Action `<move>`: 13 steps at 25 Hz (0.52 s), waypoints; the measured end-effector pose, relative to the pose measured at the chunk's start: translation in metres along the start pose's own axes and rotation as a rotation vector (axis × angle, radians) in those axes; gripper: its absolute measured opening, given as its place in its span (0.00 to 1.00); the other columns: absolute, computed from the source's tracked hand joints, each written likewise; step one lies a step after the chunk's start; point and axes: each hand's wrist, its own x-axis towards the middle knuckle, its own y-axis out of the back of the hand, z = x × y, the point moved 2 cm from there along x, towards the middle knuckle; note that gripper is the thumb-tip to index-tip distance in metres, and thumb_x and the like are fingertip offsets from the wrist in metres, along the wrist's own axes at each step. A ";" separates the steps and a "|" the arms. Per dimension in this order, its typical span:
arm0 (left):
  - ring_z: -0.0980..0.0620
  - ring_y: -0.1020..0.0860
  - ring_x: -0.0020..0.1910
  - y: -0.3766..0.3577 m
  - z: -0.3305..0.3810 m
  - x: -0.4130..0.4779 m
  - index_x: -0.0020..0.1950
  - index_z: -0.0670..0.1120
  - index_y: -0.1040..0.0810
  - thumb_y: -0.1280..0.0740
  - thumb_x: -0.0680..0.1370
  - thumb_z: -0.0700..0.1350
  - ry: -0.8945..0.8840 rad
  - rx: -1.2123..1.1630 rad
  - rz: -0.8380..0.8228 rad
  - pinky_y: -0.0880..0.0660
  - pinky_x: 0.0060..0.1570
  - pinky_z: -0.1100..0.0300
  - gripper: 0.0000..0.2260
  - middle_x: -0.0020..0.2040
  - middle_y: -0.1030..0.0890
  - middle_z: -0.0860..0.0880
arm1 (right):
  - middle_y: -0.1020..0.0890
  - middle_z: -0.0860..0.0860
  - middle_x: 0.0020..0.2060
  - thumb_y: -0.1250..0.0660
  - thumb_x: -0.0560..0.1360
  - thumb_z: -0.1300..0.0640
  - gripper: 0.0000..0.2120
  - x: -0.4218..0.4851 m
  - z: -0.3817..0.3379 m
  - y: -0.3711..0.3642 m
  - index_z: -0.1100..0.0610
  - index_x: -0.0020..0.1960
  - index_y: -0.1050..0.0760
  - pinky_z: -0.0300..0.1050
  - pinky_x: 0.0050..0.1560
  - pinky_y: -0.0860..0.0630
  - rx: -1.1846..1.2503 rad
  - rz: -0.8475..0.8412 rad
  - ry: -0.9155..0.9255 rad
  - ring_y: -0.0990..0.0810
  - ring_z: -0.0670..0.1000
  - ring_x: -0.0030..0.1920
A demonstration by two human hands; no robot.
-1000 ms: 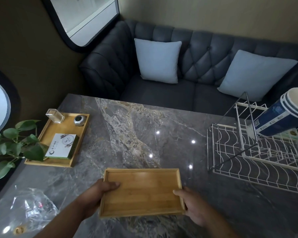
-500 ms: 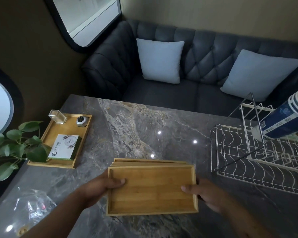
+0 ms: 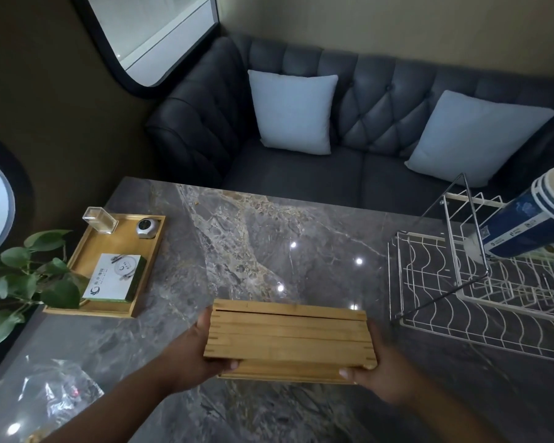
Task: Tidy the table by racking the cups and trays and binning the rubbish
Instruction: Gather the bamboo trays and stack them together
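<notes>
- Head view: two bare hands hold a bamboo tray (image 3: 288, 338) above the near edge of a grey marbled surface (image 3: 269, 244), the tray tipped so that its outer side and slatted edge face the camera.
- The left hand (image 3: 195, 356) grips the tray's left end, fingers wrapped beneath and a fingertip showing at the lower left corner.
- The right hand (image 3: 384, 372) clasps the tray's right end, thumb pressed at the lower right corner.
- A white wire rack (image 3: 480, 302) stands on the right part of the surface, well apart from the held tray; its upper tier is propped on a dark metal frame.
- A stack of blue-and-white paper cups (image 3: 531, 222) lies tilted on the rack's upper tier, open mouths towards the right edge of the frame.
- A second bamboo tray (image 3: 106, 266) rests flat on the left part of the surface, carrying a clear plastic box (image 3: 100, 220), a small round silver gadget (image 3: 147, 227) and a green-and-white packet (image 3: 117, 278).
- A leafy plant (image 3: 29, 276) overlaps that tray's near left corner.
- Crumpled clear plastic wrapping (image 3: 58, 398) lies at the surface's near left corner, beside the left forearm.
- Beyond the surface sits a dark tufted sofa (image 3: 381, 107) with two pale blue cushions (image 3: 293, 111).
</notes>
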 end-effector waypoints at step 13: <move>0.54 0.21 0.62 -0.025 -0.017 0.004 0.76 0.65 0.48 0.24 0.63 0.64 -0.014 0.199 0.105 0.19 0.54 0.50 0.48 0.66 0.24 0.59 | 0.23 0.34 0.58 0.26 0.63 0.33 0.37 0.007 0.020 -0.009 0.37 0.67 0.37 0.45 0.55 0.20 -0.352 0.131 0.092 0.22 0.38 0.58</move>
